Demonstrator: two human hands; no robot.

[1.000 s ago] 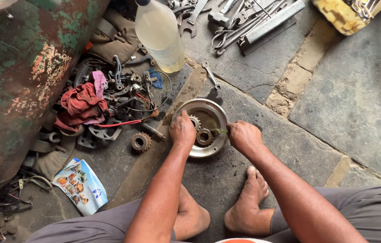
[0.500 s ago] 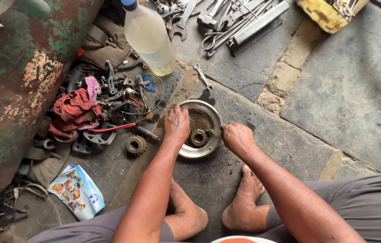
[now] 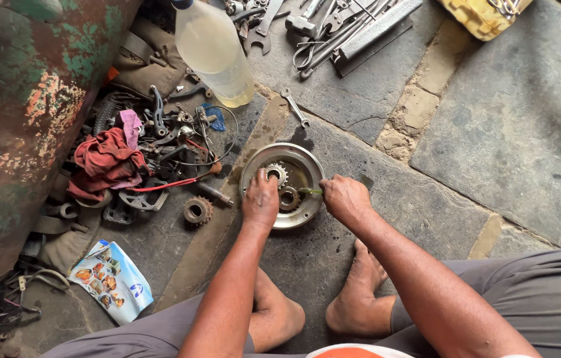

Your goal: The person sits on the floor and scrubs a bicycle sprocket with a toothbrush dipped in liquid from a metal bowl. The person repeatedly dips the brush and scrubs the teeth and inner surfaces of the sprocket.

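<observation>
The left hand (image 3: pixel 260 201) is pressing spread fingers on a round, shiny metal drum (image 3: pixel 307 163) — the right hand (image 3: pixel 343 197) is pinching a thin green-handled tool (image 3: pixel 310 191) into its toothed hub.

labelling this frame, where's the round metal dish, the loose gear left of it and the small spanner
round metal dish (image 3: pixel 308 161), head view, on its bare upper right rim
loose gear (image 3: pixel 196 211), head view, on its toothed face
small spanner (image 3: pixel 294 108), head view, on the middle of its shaft
</observation>
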